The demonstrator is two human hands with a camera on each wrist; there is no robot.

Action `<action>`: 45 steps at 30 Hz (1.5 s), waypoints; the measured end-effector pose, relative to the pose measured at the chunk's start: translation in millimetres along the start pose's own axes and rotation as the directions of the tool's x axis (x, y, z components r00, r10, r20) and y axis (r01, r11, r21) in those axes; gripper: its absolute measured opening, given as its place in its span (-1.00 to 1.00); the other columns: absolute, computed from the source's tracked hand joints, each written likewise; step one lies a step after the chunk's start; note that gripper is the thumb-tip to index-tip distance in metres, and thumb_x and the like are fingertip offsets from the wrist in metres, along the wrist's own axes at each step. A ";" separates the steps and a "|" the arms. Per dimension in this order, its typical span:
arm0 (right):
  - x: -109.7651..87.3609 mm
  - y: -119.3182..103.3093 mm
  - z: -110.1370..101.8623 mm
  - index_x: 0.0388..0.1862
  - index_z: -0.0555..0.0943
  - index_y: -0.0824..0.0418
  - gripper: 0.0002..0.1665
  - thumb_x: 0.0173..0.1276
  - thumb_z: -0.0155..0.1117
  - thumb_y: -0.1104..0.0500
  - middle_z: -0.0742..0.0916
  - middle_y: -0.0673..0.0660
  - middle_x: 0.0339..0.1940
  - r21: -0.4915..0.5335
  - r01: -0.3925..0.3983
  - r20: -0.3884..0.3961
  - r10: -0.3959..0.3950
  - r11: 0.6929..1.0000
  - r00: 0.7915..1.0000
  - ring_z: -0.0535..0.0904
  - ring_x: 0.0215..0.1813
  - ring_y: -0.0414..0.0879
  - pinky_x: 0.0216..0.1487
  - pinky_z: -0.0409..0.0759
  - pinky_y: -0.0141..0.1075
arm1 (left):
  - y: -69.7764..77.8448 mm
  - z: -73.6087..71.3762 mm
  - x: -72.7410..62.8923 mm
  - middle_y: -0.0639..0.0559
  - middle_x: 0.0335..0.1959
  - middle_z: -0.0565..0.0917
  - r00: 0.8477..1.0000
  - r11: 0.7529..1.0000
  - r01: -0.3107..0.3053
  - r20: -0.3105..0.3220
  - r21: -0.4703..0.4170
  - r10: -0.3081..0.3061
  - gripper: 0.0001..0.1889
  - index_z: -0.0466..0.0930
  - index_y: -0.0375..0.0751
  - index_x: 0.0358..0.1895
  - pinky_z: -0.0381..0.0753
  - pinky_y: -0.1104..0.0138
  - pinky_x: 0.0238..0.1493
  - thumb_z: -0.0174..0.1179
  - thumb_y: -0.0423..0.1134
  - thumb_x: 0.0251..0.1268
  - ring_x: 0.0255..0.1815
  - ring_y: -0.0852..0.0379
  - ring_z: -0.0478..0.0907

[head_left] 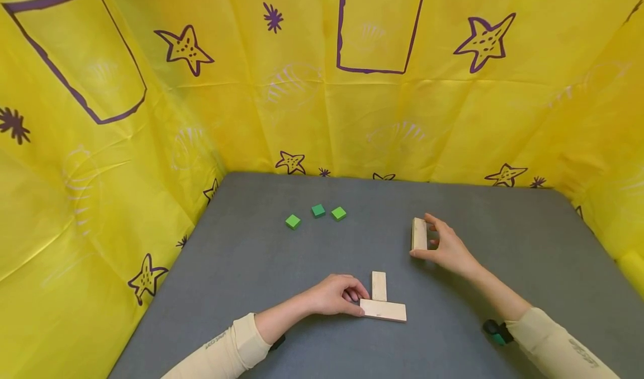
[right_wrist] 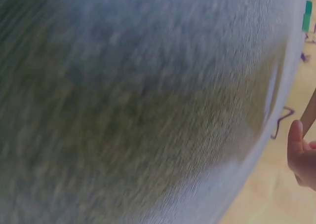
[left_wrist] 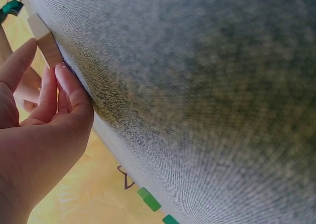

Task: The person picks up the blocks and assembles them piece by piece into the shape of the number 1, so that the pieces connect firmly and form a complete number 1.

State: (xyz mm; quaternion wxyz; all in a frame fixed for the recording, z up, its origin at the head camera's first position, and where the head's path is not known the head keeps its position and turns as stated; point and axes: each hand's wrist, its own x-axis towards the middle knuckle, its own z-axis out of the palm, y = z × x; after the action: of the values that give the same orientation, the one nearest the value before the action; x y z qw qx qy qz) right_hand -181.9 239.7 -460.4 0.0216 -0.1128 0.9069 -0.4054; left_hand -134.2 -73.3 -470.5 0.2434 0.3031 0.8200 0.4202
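In the head view a plain wooden block lies crosswise on the table. A shorter-looking wooden block meets its far side, forming an upside-down T. My left hand pinches the left end of the crosswise block; the left wrist view shows thumb and fingertips at the end of the wood. Farther back on the right, my right hand grips another wooden block by its two ends, thumb at the near end and a finger at the far end. Part of that hand shows at the right wrist view's edge.
Toward the back of the grey table lie a light green block, a darker green block and another light green block. Yellow cloth with drawn starfish hangs around the table's back and sides.
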 end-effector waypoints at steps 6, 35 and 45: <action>2.8 -4.9 12.5 0.50 0.05 0.43 0.20 0.08 0.57 0.04 0.32 0.48 0.36 -0.005 0.022 0.003 -0.022 1.000 1.000 0.52 0.07 0.37 0.01 0.56 0.12 | 0.2 -0.6 1.3 0.23 -0.36 0.57 1.000 1.000 0.006 0.001 0.006 -0.006 -0.77 0.71 -0.14 -0.19 0.51 0.52 -0.21 0.47 -0.32 0.05 -0.30 0.37 0.49; 5.4 -26.9 55.4 0.45 0.17 0.42 0.20 -0.03 0.63 0.00 0.43 0.40 0.30 0.003 0.057 0.034 -0.057 0.998 0.998 0.49 0.06 0.22 -0.01 0.59 0.00 | -0.1 -0.4 0.8 0.22 -0.36 0.56 1.000 1.000 0.005 0.014 0.004 -0.005 -0.78 0.70 -0.14 -0.19 0.51 0.52 -0.22 0.46 -0.32 0.07 -0.31 0.37 0.49; 8.2 -30.7 63.2 0.42 0.21 0.41 0.14 -0.02 0.63 0.02 0.44 0.39 0.27 0.039 0.045 0.043 -0.047 0.998 0.998 0.50 0.13 0.20 0.09 0.55 0.00 | -0.8 -0.3 1.4 0.22 -0.36 0.57 1.000 1.000 0.004 0.013 0.000 -0.004 -0.78 0.70 -0.14 -0.18 0.51 0.53 -0.22 0.46 -0.32 0.07 -0.31 0.37 0.49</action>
State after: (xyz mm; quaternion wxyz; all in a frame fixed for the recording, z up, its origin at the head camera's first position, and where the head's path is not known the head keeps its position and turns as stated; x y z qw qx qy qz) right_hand -175.9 171.9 -479.7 0.0344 -0.1420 0.8956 -0.4202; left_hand -135.7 -72.8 -471.3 0.2498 0.3041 0.8190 0.4176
